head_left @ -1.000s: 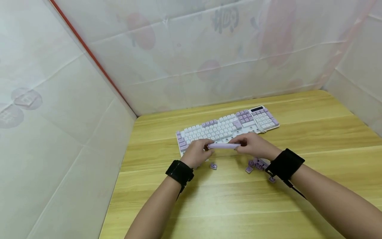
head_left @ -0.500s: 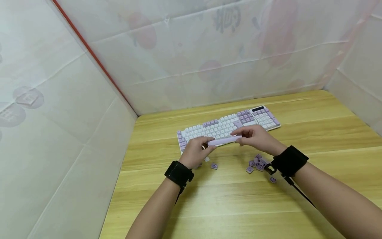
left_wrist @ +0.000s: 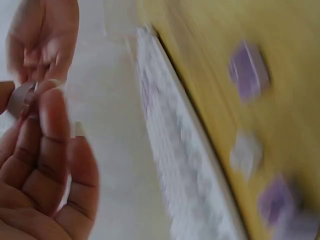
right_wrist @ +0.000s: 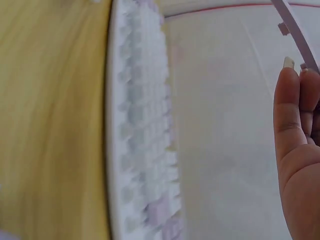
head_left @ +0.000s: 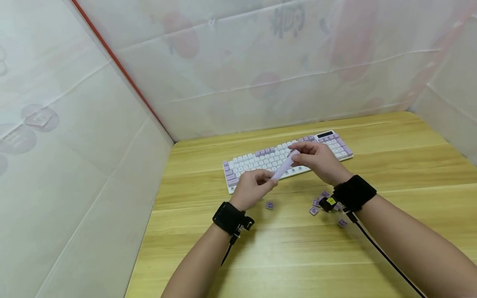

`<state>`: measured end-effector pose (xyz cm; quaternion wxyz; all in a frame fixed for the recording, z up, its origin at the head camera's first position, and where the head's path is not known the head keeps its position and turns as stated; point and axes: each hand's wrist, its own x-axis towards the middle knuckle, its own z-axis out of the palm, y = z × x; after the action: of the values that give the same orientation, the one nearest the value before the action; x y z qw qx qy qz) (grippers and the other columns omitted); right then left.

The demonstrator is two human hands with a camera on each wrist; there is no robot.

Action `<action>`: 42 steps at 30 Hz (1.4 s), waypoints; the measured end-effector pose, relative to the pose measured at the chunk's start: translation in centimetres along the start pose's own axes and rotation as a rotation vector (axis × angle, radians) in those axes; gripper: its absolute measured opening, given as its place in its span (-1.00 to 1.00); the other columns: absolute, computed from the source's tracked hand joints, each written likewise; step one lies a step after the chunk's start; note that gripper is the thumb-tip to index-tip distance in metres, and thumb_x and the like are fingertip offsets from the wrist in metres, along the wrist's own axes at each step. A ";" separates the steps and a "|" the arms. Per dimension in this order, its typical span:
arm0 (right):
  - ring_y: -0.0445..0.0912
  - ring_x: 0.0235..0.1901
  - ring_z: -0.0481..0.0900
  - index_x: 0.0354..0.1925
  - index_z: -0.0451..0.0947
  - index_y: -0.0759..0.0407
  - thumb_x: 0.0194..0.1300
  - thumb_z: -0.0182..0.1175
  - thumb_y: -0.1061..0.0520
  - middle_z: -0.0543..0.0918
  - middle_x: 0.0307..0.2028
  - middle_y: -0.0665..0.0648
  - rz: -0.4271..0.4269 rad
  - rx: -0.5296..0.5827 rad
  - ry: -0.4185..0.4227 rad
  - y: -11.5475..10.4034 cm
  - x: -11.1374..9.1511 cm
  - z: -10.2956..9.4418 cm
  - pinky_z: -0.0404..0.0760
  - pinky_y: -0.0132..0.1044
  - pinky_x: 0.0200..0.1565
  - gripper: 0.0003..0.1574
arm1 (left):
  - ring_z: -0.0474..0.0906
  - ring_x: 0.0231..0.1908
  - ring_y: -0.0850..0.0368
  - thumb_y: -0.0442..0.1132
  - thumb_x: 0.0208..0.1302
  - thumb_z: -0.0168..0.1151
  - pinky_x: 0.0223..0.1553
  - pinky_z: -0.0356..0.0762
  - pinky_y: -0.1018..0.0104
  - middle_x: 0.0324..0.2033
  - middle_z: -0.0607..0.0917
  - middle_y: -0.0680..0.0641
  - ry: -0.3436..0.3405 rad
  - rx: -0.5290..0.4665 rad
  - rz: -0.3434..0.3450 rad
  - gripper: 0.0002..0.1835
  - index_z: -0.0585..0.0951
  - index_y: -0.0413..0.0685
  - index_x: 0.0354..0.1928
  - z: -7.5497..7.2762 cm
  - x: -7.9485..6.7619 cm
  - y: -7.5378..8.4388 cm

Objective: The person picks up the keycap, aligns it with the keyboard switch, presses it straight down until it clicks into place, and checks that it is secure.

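The fingers (head_left: 269,185) of the left hand (head_left: 250,191) and right hand (head_left: 320,161) pinch a long key (head_left: 285,165) near its ends; it has swung aslant, out of line with the keyboard (head_left: 273,159) beyond them.

The keyboard (head_left: 253,164) lies on the tabletop (head_left: 283,252), with the wall sheet (head_left: 231,95) behind it, the held keycap (head_left: 285,166) higher than it between left fingers (head_left: 267,187) and right fingers (head_left: 304,146), a loose keycap (head_left: 269,205) before its left half, and a keycap cluster (head_left: 316,203) before its right half.

Soft light, blurry wrist views
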<state>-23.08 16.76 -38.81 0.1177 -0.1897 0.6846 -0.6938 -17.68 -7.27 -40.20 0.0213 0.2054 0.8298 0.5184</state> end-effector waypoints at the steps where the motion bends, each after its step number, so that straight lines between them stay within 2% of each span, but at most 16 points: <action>1: -0.05 -0.18 0.62 0.14 0.44 0.26 0.29 0.18 0.17 0.57 -0.09 0.16 -0.006 0.013 -0.007 -0.2 0.3 0.4 0.62 -0.19 -0.06 -0.54 | 0.58 -0.50 0.25 -0.09 0.23 0.26 -0.52 0.52 0.39 -0.43 0.73 -0.02 -0.016 -0.038 -0.028 -0.83 0.70 0.03 -0.23 0.2 0.0 0.1; 7: -0.02 -0.03 0.60 0.22 0.36 0.26 0.29 0.18 0.17 0.63 0.00 0.18 -0.010 0.038 -0.104 -1.2 1.8 2.7 0.61 -0.23 -0.04 -0.45 | 0.67 -0.39 -0.03 -0.12 0.17 0.31 -0.36 0.60 0.16 -0.44 0.73 -0.16 -0.067 -0.254 -0.164 -0.84 0.70 -0.05 -0.33 1.9 0.2 0.4; 9: -0.04 0.01 0.59 0.22 0.37 0.24 0.31 0.16 0.12 0.61 0.04 0.17 -0.003 -0.004 -0.158 -1.2 2.1 3.4 0.60 -0.25 -0.03 -0.46 | 0.67 -0.36 -0.13 -0.13 0.17 0.32 -0.33 0.61 0.08 -0.43 0.73 -0.18 -0.074 -0.312 -0.193 -0.83 0.70 -0.09 -0.34 2.5 0.4 0.4; 11: -0.08 -0.02 0.60 0.23 0.39 0.16 0.35 0.12 0.06 0.60 0.08 0.16 -0.007 -0.097 -0.215 -1.2 2.2 3.9 0.59 -0.28 -0.07 -0.48 | 0.67 -0.35 -0.18 -0.14 0.17 0.32 -0.30 0.62 0.00 -0.41 0.74 -0.18 -0.085 -0.361 -0.208 -0.82 0.71 -0.11 -0.33 3.0 0.5 0.4; 14: -0.13 -0.39 0.61 0.27 0.38 -0.06 0.40 0.04 -0.03 0.67 -0.18 0.24 0.005 -0.246 -0.300 -1.0 2.1 4.3 0.57 -0.30 -0.30 -0.51 | 0.67 -0.37 -0.19 -0.16 0.19 0.31 -0.25 0.60 -0.10 -0.40 0.75 -0.15 -0.095 -0.434 -0.216 -0.82 0.72 -0.13 -0.29 3.6 0.8 0.3; 15: -0.14 -0.42 0.59 0.29 0.34 -0.12 0.42 0.01 -0.03 0.66 -0.18 0.26 0.003 -0.274 -0.328 -0.9 2.0 4.4 0.56 -0.27 -0.33 -0.50 | 0.68 -0.37 -0.16 -0.16 0.20 0.29 -0.22 0.58 -0.14 -0.40 0.75 -0.14 -0.089 -0.446 -0.222 -0.82 0.72 -0.12 -0.29 3.7 0.8 0.3; 18: -0.11 -0.40 0.57 0.36 0.20 -0.25 0.44 -0.02 0.06 0.63 -0.10 0.25 0.001 -0.340 -0.371 -0.8 1.7 4.7 0.52 -0.21 -0.34 -0.43 | 0.70 -0.38 -0.07 -0.14 0.20 0.26 -0.18 0.55 -0.21 -0.38 0.75 -0.14 -0.031 -0.467 -0.266 -0.80 0.73 -0.10 -0.27 3.6 0.8 -0.1; 21: -0.07 -0.08 0.55 0.36 0.21 -0.18 0.36 -0.01 0.19 0.48 0.20 0.09 -0.045 -0.429 -0.358 -0.5 1.3 4.7 0.50 -0.16 -0.18 -0.35 | 0.70 -0.38 0.00 -0.10 0.20 0.24 -0.18 0.56 -0.19 -0.35 0.75 -0.18 0.073 -0.466 -0.317 -0.78 0.74 -0.06 -0.27 3.2 0.7 -0.6; 25: -0.11 -0.11 0.53 0.28 0.36 0.01 0.31 0.08 0.18 0.54 0.12 0.03 -0.117 -0.613 -0.323 0.0 1.1 4.6 0.50 -0.20 -0.20 -0.44 | 0.70 -0.38 -0.04 -0.07 0.21 0.23 -0.34 0.61 0.04 -0.33 0.73 -0.25 0.170 -0.490 -0.350 -0.75 0.75 -0.07 -0.28 2.7 0.7 -1.2; 28: -0.15 -0.17 0.55 0.24 0.41 0.12 0.33 0.13 0.16 0.58 0.05 0.06 -0.199 -0.723 -0.322 0.4 1.1 4.7 0.52 -0.25 -0.23 -0.49 | 0.69 -0.34 -0.13 -0.08 0.24 0.17 -0.38 0.59 0.09 -0.35 0.75 -0.20 0.178 -0.481 -0.357 -0.73 0.75 -0.09 -0.29 2.5 0.7 -1.5; 31: -0.18 -0.17 0.54 0.20 0.46 0.17 0.33 0.12 0.21 0.59 0.00 0.06 -0.314 -0.819 -0.321 0.8 1.4 4.7 0.54 -0.27 -0.19 -0.54 | 0.67 -0.25 -0.21 -0.07 0.31 0.08 -0.25 0.61 -0.02 -0.33 0.75 -0.15 0.141 -0.418 -0.341 -0.68 0.74 -0.12 -0.26 2.2 0.7 -1.7; 33: -0.19 -0.18 0.53 0.17 0.49 0.17 0.34 0.11 0.24 0.59 -0.05 0.06 -0.372 -0.864 -0.306 1.1 1.7 4.5 0.54 -0.29 -0.20 -0.57 | 0.67 -0.25 -0.21 -0.05 0.34 0.04 -0.20 0.61 -0.01 -0.31 0.75 -0.15 0.114 -0.327 -0.316 -0.63 0.73 -0.14 -0.23 1.7 0.7 -1.8; 36: -0.21 -0.26 0.47 0.16 0.50 0.14 0.35 0.09 0.24 0.54 -0.12 0.04 -0.421 -0.928 -0.271 1.7 2.1 3.9 0.49 -0.32 -0.26 -0.59 | 0.65 -0.43 -0.07 -0.01 0.35 0.02 -0.37 0.59 0.19 -0.37 0.75 -0.14 0.104 -0.094 -0.267 -0.60 0.73 -0.15 -0.28 0.5 0.8 -2.2; 38: -0.22 -0.32 0.42 0.17 0.49 0.12 0.36 0.08 0.24 0.50 -0.14 0.04 -0.423 -0.973 -0.243 2.1 2.3 3.3 0.44 -0.33 -0.31 -0.58 | 0.56 -0.58 0.07 0.02 0.34 0.03 -0.52 0.48 0.30 -0.48 0.72 -0.08 0.128 0.096 -0.241 -0.60 0.72 -0.10 -0.37 -0.3 1.0 -2.5; 40: -0.22 -0.34 0.39 0.18 0.48 0.12 0.37 0.06 0.24 0.46 -0.16 0.05 -0.417 -1.019 -0.219 2.6 2.5 2.7 0.41 -0.34 -0.34 -0.58 | 0.45 -0.65 0.17 0.03 0.32 0.04 -0.59 0.37 0.35 -0.56 0.68 0.02 0.160 0.286 -0.219 -0.63 0.70 -0.01 -0.43 -1.2 1.1 -2.9; 42: -0.21 -0.36 0.36 0.18 0.48 0.13 0.37 0.05 0.25 0.43 -0.18 0.05 -0.407 -1.056 -0.203 3.0 2.7 2.2 0.39 -0.35 -0.36 -0.58 | 0.45 -0.65 0.25 0.03 0.30 0.05 -0.59 0.38 0.39 -0.58 0.65 0.09 0.185 0.439 -0.193 -0.68 0.69 0.06 -0.42 -1.8 1.2 -3.3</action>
<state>-24.86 13.51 -41.59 -0.0637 -0.4164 0.8733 -0.2448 -20.29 -9.59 -42.05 -0.0506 0.0767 0.9367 0.3379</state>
